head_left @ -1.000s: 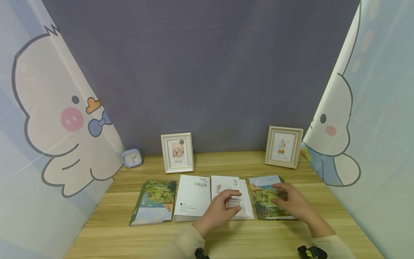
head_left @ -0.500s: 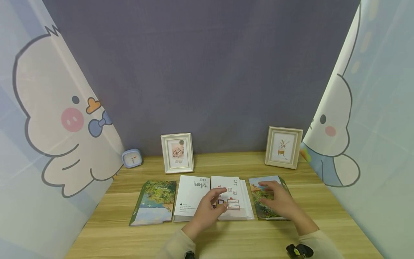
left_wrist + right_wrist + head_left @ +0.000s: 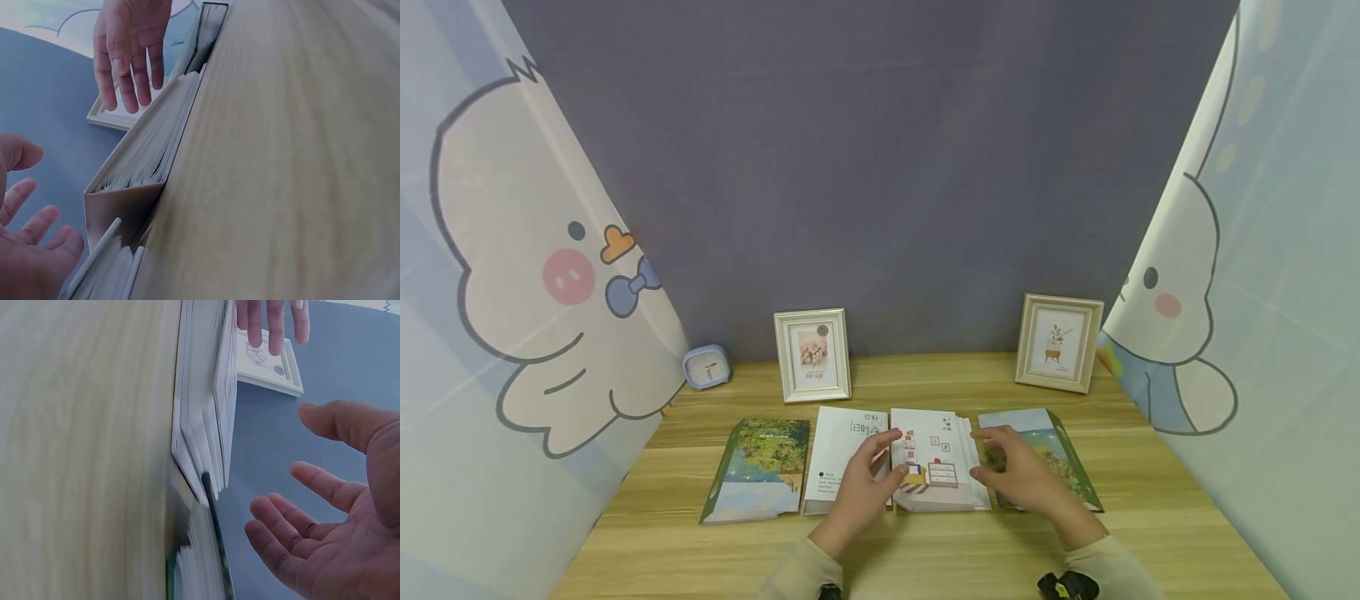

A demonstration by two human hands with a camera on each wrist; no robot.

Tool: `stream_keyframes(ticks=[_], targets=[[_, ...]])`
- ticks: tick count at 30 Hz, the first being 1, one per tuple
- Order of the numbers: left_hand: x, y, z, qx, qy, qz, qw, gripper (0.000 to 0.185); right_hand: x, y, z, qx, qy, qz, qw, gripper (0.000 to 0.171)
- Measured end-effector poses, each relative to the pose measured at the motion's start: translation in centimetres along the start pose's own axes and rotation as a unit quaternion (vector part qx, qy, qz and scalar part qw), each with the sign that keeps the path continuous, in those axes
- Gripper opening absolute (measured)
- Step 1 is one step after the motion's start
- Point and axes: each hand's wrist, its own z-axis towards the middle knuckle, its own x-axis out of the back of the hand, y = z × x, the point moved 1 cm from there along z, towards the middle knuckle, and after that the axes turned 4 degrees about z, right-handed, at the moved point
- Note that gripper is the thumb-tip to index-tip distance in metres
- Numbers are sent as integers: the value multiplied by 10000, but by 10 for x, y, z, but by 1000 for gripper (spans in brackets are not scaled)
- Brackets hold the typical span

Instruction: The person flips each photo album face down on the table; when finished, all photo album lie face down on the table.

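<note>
Two hands flank the white stack of illustrated cards (image 3: 936,460) lying mid-row on the light wooden table (image 3: 925,550). The left hand (image 3: 861,487) hovers at its left edge, fingers spread and loosely bent, gripping nothing; the right hand (image 3: 1018,473) hovers at its right edge, also spread. A white printed booklet (image 3: 842,454) and a green landscape-cover album (image 3: 1060,458) lie just beside. Bare wood stays open toward the person, and behind up to two standing picture frames (image 3: 812,354)
</note>
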Motion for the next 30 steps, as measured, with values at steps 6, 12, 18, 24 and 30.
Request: stream_keyframes(ticks=[6, 12, 18, 24, 30], targets=[[3, -5, -1, 155, -64, -243, 9996, 55, -13, -1, 2, 20, -120, 64, 9999, 57], [4, -7, 0, 379, -165, -247, 9988, 59, -20, 4, 0, 122, -221, -56, 9997, 56], [6, -9, 1, 562, -169, -183, 9981, 64, -21, 7, -1, 231, -388, -31, 9990, 58], [6, -7, -1, 659, -135, -1, 9977, 63, -23, 8, -3, 168, -543, 90, 9983, 58], [7, -7, -1, 712, -187, 136, 9972, 60, -26, 10, -2, 131, -629, 172, 9978, 56]])
